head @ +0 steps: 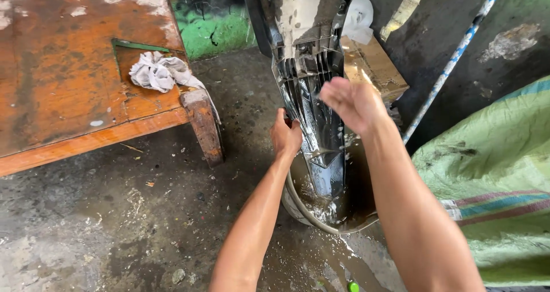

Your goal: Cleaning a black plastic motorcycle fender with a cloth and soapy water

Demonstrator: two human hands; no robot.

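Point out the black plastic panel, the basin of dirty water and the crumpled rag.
black plastic panel (309,91), head view, ribbed middle.
basin of dirty water (306,219), head view, near rim.
crumpled rag (156,71), head view, bunched centre.

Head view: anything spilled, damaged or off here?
Yes. Murky water fills the basin under the black plastic panel, and wet patches spread over the concrete floor beside it. The orange wooden bench has worn, flaking paint, with a crumpled rag on it. The left hand grips the panel's edge.
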